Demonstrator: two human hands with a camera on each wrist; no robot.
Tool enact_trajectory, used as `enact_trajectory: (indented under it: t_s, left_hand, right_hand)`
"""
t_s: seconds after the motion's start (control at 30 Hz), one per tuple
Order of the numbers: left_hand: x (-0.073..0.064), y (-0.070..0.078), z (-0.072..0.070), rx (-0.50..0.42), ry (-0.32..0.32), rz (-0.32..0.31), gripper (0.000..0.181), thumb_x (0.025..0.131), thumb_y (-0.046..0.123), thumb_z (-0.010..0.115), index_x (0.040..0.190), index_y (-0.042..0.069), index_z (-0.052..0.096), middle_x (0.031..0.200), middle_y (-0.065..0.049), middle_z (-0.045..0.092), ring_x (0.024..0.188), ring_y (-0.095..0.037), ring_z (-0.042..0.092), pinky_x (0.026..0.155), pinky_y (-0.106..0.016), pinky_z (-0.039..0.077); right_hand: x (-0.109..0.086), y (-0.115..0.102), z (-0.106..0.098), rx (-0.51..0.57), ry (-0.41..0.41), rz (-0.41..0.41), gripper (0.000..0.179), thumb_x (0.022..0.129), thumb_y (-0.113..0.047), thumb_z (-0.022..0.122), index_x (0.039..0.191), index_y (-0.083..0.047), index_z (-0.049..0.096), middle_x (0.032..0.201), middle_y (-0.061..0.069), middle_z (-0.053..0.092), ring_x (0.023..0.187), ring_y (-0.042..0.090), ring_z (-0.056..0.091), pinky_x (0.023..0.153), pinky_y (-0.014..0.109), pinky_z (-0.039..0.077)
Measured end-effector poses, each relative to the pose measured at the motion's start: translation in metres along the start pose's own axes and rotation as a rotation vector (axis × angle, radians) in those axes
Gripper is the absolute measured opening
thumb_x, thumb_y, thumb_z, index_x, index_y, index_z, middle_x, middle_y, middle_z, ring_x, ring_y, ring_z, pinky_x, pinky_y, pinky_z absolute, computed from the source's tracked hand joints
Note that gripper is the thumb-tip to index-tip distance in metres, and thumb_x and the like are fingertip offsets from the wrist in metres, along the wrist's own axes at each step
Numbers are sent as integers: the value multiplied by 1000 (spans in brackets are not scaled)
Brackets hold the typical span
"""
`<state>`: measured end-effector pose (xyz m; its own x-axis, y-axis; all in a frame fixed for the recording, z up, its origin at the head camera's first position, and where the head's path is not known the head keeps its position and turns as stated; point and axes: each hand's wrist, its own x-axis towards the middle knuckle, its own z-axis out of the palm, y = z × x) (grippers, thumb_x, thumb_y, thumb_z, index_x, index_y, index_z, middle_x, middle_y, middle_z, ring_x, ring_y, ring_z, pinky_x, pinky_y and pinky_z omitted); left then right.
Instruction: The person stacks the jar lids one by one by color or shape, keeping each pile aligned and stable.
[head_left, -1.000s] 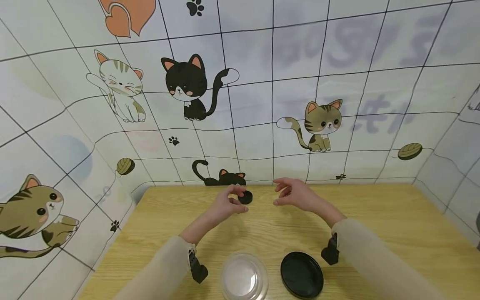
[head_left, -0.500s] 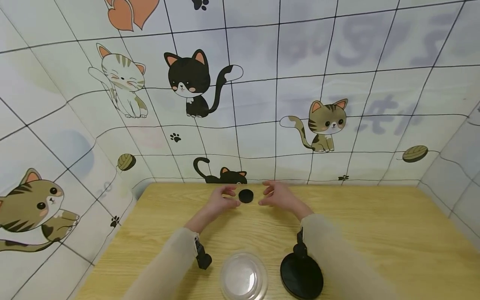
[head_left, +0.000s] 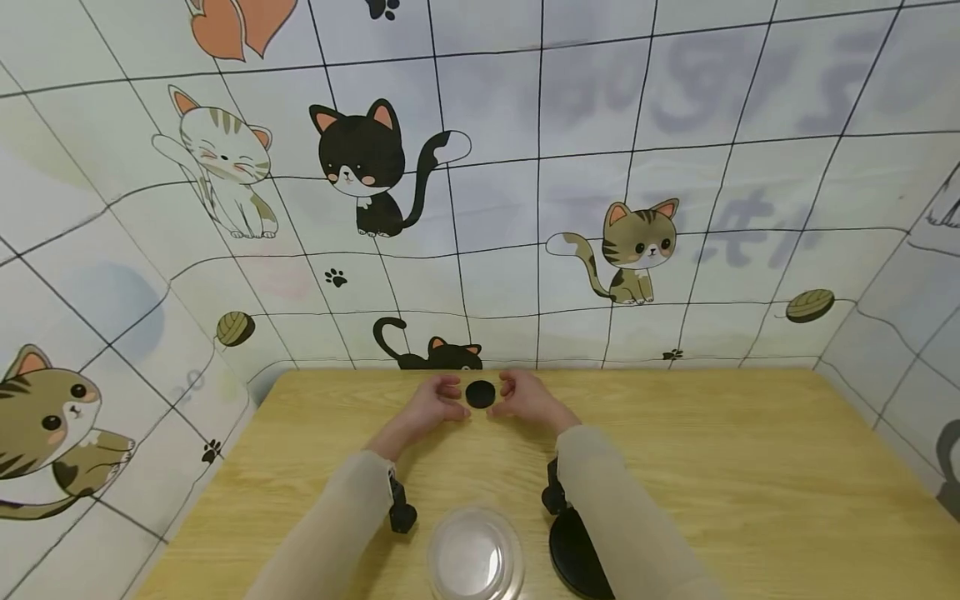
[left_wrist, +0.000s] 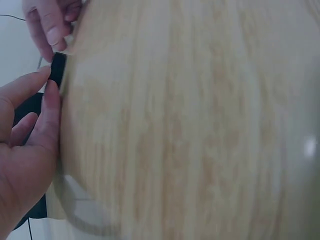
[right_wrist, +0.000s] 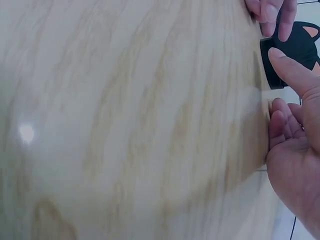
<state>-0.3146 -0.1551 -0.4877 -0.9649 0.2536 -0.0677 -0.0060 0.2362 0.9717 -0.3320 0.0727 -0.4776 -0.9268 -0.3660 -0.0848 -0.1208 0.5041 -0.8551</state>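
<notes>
A small black round disc (head_left: 480, 394) lies flat near the table's far edge. My left hand (head_left: 435, 402) is at its left side, with fingers and thumb spread in a loose curve. On the other side, my right hand (head_left: 525, 397) mirrors it, thumb and fingers apart. From the left wrist view, the disc (left_wrist: 58, 68) shows edge-on close to the left fingertips (left_wrist: 51, 90). In the right wrist view the right index fingertip (right_wrist: 275, 52) overlaps the disc (right_wrist: 270, 65); whether it touches I cannot tell.
A clear round plastic container (head_left: 474, 554) stands at the table's near side. Beside it lies a larger black round dish or lid (head_left: 577, 554), partly covered by the right sleeve (head_left: 630, 517). A cat-printed cloth wall (head_left: 510, 200) rises behind the wooden table (head_left: 712, 483).
My right hand has moved left to the disc's right side. The left hand has drawn back slightly from over the disc to its left. The disc stays in place.
</notes>
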Motion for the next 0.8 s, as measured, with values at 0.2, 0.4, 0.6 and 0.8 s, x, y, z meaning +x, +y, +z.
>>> enact_trajectory:
  t_s: [0.2,0.4,0.6,0.8]
  left_hand:
    - [5,-2,2,55,-28,-42,68,84,-1,80,143,-8,48,131,-24,58,114,-33,61,93,-39,53]
    - [7,0,3,51,-48,-67,60,89,-1,76,142,-9,49,126,-22,57,106,-27,61,88,-35,56]
    - [5,5,3,24,-72,-65,57,91,-3,73,142,-10,48,121,-22,54,102,-26,59,82,-33,58]
    - [3,5,5,129,-79,-23,57,89,1,75,140,-8,52,118,-18,57,100,-24,57,78,-28,55]
  right_hand:
    - [3,2,6,4,6,-15,72,82,-8,85,142,10,51,112,12,60,97,23,56,90,39,49]
    - [4,4,8,-12,-1,-52,64,85,-5,80,141,11,52,111,12,60,99,23,55,92,39,48]
    - [2,2,8,-35,-4,-94,52,87,0,75,134,11,56,106,12,60,95,23,53,89,38,47]
    - [-2,3,9,-14,17,-53,45,89,0,75,131,6,61,107,11,60,95,22,54,90,39,47]
